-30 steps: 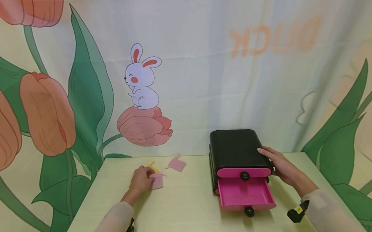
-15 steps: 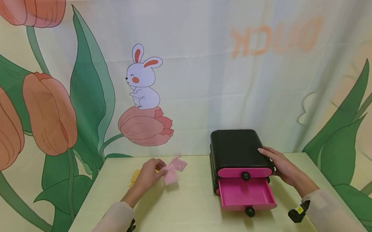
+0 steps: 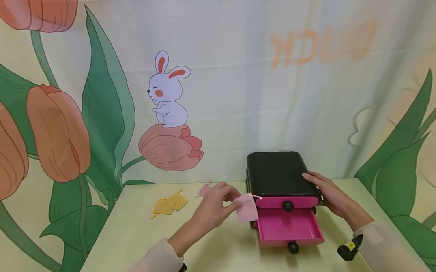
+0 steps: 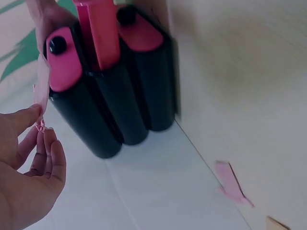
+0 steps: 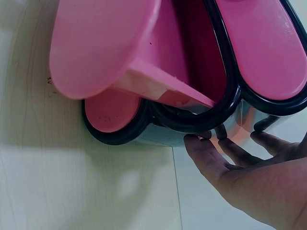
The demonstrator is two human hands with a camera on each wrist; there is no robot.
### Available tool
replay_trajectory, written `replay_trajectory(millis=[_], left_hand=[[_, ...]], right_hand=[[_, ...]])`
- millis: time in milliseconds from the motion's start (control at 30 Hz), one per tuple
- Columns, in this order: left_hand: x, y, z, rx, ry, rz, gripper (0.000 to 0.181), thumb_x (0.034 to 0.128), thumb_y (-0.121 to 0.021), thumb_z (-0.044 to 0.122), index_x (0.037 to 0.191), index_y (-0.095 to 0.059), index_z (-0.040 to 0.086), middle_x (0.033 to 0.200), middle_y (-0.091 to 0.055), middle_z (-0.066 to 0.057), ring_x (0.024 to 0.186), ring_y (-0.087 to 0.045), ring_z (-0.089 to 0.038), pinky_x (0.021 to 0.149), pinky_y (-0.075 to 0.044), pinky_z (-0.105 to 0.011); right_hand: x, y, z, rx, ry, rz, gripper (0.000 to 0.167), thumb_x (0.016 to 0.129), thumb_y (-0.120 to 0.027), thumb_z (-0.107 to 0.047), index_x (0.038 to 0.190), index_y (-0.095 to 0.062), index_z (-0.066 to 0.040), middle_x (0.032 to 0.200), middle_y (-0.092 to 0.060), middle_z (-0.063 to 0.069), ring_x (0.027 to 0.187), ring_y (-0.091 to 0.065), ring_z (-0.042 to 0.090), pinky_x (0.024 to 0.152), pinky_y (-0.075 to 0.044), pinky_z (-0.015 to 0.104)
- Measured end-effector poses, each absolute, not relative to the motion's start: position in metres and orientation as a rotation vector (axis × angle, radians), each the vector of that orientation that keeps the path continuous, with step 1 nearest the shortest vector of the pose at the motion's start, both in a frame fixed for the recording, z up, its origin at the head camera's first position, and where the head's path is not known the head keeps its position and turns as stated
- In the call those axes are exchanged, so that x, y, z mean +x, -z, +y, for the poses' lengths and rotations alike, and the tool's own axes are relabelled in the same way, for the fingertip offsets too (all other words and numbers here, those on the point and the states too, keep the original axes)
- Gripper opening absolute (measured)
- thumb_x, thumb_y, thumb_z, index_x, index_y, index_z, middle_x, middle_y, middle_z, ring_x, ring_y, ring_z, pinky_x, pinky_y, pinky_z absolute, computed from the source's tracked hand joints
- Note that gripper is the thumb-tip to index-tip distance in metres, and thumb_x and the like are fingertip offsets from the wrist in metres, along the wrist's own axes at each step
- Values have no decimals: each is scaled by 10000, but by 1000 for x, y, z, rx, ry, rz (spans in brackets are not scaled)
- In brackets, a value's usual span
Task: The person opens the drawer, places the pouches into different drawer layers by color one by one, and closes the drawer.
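Observation:
Between thumb and fingertips, my left hand point(image 3: 215, 205) pinches a small pink drawstring pouch point(image 3: 247, 208) by its corded end. The pouch hangs in the air just before the left front of a black mini drawer cabinet point(image 3: 274, 172). Pink fronts with round black knobs face me, and the middle drawer point(image 3: 287, 225) is pulled out, its visible floor bare. My right hand point(image 3: 331, 194) rests against the cabinet's right side. In the right wrist view, its spread, slightly bent fingers point(image 5: 206, 158) touch the black casing.
Two yellow drawstring pouches point(image 3: 165, 206) overlap on the table at the left. Behind my left hand lies another pink pouch point(image 3: 203, 190), partly hidden. A printed curtain point(image 3: 230, 91) hangs along the table's back edge.
My left hand has lifted the pink pouch off the table beside the yellow ones and carried it right to the cabinet. The yellow pouches are uncovered. My right hand stays put.

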State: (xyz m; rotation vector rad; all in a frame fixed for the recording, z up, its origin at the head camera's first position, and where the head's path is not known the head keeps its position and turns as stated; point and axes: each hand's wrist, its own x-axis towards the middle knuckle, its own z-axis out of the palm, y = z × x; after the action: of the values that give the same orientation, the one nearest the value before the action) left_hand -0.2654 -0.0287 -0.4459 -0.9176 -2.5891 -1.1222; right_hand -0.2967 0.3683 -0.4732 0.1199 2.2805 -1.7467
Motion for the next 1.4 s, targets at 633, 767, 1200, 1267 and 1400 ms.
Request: replay_trajectory(millis=[633, 767, 1200, 1267, 1400], left_hand=[[-240, 472, 49, -985, 1121, -2630, 161, 926, -850, 171, 1050, -751, 140, 967, -607, 63, 866, -615, -11, 782, -524, -101], [-238, 476, 52, -967, 1102, -2648, 180, 917, -858, 173, 1062, -757, 144, 972, -610, 70, 869, -605, 13, 787, -527, -97], [-237, 484, 52, -915, 1042, -2621, 288, 907, -872, 249, 1149, -781, 122, 1052, -670, 39, 932, -637, -77, 794, -534, -125], [-239, 484, 45, -910, 1028, -2618, 305, 907, -872, 271, 1156, -780, 120, 1067, -681, 33, 954, -651, -91, 818, -547, -153], [-251, 484, 26, -855, 1028, -2606, 251, 923, -859, 270, 1118, -771, 139, 1048, -691, 21, 962, -660, -91, 858, -567, -228]], right_hand=[[-297, 475, 368, 139, 1731, 2283, 1038, 1025, -523, -680, 1703, -5, -90, 1725, -112, 297, 1542, -214, 555, 1168, -338, 681], [-297, 475, 369, 145, 1727, 2289, 1042, 1019, -529, -686, 1705, -11, -96, 1725, -122, 294, 1544, -212, 553, 1170, -336, 680], [-298, 476, 371, 128, 1739, 2285, 1042, 1018, -522, -693, 1705, -14, -97, 1723, -131, 295, 1547, -207, 548, 1177, -327, 687], [-298, 475, 370, 126, 1734, 2285, 1040, 1018, -522, -693, 1706, -15, -100, 1723, -129, 295, 1543, -209, 552, 1174, -333, 686], [-295, 473, 368, 135, 1731, 2288, 1042, 1013, -529, -696, 1707, -21, -109, 1725, -132, 286, 1544, -206, 555, 1174, -337, 680]])
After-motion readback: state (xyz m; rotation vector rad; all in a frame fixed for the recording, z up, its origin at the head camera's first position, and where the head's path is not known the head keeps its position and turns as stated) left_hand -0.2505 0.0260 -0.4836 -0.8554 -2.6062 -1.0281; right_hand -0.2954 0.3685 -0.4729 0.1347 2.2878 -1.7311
